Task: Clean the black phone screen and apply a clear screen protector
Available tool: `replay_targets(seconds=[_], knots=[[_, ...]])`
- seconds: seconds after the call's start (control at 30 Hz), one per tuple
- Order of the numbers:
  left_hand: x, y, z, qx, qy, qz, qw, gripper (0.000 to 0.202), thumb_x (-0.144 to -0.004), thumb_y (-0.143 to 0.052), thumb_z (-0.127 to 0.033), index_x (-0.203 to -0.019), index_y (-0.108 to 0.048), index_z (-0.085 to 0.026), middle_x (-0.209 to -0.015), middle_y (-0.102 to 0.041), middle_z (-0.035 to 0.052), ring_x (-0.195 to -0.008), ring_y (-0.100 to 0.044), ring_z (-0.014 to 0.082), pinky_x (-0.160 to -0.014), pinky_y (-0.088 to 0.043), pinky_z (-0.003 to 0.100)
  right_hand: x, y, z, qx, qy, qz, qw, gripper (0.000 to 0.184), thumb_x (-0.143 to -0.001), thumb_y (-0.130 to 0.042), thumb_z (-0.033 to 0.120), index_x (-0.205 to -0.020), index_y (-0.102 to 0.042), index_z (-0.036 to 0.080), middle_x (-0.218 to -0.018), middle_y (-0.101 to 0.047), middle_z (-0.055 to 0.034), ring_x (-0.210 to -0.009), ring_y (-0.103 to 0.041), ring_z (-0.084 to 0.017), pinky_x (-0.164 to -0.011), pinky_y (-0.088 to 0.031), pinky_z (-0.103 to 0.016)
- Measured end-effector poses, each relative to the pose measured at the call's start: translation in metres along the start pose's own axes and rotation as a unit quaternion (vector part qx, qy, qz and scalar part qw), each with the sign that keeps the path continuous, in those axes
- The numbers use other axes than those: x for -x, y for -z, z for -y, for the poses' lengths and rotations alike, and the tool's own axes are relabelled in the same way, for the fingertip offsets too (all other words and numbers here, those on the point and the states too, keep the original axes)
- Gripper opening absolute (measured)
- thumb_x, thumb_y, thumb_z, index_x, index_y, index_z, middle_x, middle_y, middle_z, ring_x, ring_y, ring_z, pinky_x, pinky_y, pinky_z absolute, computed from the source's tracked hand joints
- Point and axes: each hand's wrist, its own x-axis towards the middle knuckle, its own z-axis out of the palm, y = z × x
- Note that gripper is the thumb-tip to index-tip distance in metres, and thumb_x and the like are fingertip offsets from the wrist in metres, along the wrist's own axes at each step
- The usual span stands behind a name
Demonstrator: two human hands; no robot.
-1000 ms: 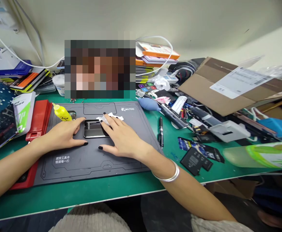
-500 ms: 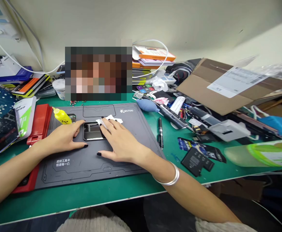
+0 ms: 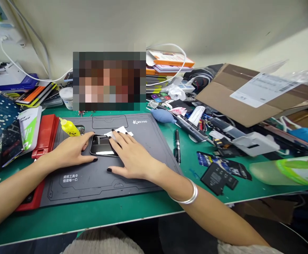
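Note:
A smartphone (image 3: 102, 145) lies screen up on the grey work mat (image 3: 101, 183), its glass reflecting light. My left hand (image 3: 73, 150) is around its left end, with thumb and fingers apart. Over the right end lies my right hand (image 3: 130, 153), palm down, fingers stretched out on a white wipe (image 3: 120, 131) that is partly beneath them. The phone's right end is hidden under that hand. Just behind my left hand a yellow squeeze bottle (image 3: 68, 127) leans at a tilt.
A red fixture (image 3: 46, 132) stands along the mat's left edge. To the right lie a black pen (image 3: 177, 146), a blue air blower (image 3: 163, 115), black phone batteries (image 3: 219, 178) and a green-banded bottle (image 3: 283, 171). A cardboard box (image 3: 238, 95) sits at the back right.
The whole view has shifted slightly, moving things a little to the right. Both hands keep nearly the same place on the phone, and the wipe stays under my right fingers.

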Motion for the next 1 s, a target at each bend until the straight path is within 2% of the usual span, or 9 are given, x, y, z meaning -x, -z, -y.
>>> replay_targets(seconds=[0.07,0.3,0.47,0.73,1.0], knots=[[0.000,0.001,-0.001,-0.001,0.000,0.002,1.000,0.076,-0.084,-0.060,-0.053,-0.144,-0.041,-0.011,-0.087,-0.063,0.0054,-0.073,-0.063,0.0235,-0.063,-0.044,0.031,0.003,0.003,0.002,-0.009,0.010,0.011,1.000,0.092,-0.087,-0.062,0.062,-0.149,-0.041,-0.002,-0.162,-0.027,-0.0291,-0.148,-0.030,-0.046,-0.120,-0.031,-0.061],[-0.001,0.001,-0.002,-0.009,0.003,-0.002,1.000,0.074,-0.085,-0.059,-0.053,-0.146,-0.043,-0.014,-0.088,-0.065,0.0061,-0.076,-0.065,0.0258,-0.066,-0.046,0.033,0.021,0.017,0.016,-0.054,0.080,0.045,0.994,0.085,-0.091,-0.059,0.062,-0.146,-0.046,-0.001,-0.162,-0.028,-0.0282,-0.149,-0.029,-0.044,-0.116,-0.040,-0.056],[-0.003,0.001,-0.001,-0.019,0.008,0.000,1.000,0.074,-0.086,-0.059,-0.052,-0.147,-0.044,-0.013,-0.088,-0.065,0.0066,-0.077,-0.065,0.0260,-0.067,-0.046,0.033,0.019,0.020,0.012,-0.036,0.056,0.031,0.997,0.075,-0.094,-0.059,0.054,-0.144,-0.047,-0.001,-0.160,-0.034,-0.0281,-0.146,-0.038,-0.041,-0.111,-0.047,-0.053],[-0.004,0.004,-0.003,-0.013,0.000,-0.002,1.000,0.067,-0.084,-0.061,-0.050,-0.139,-0.048,-0.014,-0.078,-0.061,0.0019,-0.069,-0.061,0.0227,-0.061,-0.041,0.030,0.017,0.019,0.010,-0.016,0.070,-0.033,0.997,0.064,-0.089,-0.070,0.046,-0.137,-0.055,0.006,-0.150,-0.049,-0.0243,-0.137,-0.049,-0.039,-0.109,-0.049,-0.054],[-0.003,0.006,-0.005,-0.024,-0.012,-0.005,1.000,0.064,-0.083,-0.062,-0.051,-0.133,-0.049,-0.015,-0.077,-0.061,0.0019,-0.066,-0.060,0.0225,-0.058,-0.040,0.030,0.015,0.017,0.012,-0.027,0.054,-0.002,0.998,0.058,-0.089,-0.071,0.042,-0.131,-0.059,0.005,-0.149,-0.050,-0.0251,-0.138,-0.049,-0.038,-0.109,-0.050,-0.052]])
